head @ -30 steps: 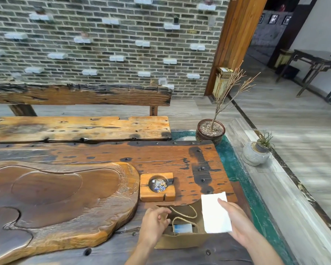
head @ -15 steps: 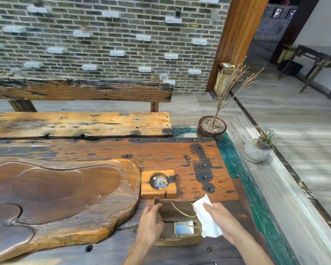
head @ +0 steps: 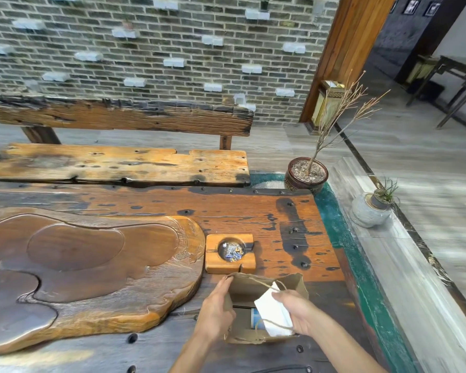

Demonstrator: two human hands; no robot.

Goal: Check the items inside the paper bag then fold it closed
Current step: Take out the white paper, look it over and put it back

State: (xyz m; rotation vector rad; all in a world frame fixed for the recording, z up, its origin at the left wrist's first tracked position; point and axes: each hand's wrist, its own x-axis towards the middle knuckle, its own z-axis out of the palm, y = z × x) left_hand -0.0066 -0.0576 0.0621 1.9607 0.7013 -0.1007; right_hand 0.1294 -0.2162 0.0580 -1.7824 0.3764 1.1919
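Carved wooden tray (head: 86, 267): far left on the tabletop (head: 253, 211), its hollows bare in this view.

Left hand (head: 215, 310): yours, gripping the left wall of the paper bag (head: 293, 285) and holding the mouth open. Keep that wall pulled outward so the opening stays wide; let it go slack and the mouth will likely sag shut.

Wooden ashtray (head: 230, 253): just beyond the bag, its round bowl holding crumpled foil-like scraps with blue in them.

Paper bag: standing open near the tabletop's near edge, between your hands, twine handles draped across the mouth. Inside, a blue-and-white item (head: 254, 317) lies at the bottom, partly hidden; what it is cannot be told.

White folded paper (head: 273, 310): tilted, its lower part inside the mouth.

Right hand (head: 297, 313): pinching that paper at the bag's right side. Slide it down flat beside the contents, clear of the twine, so the top can later fold cleanly.
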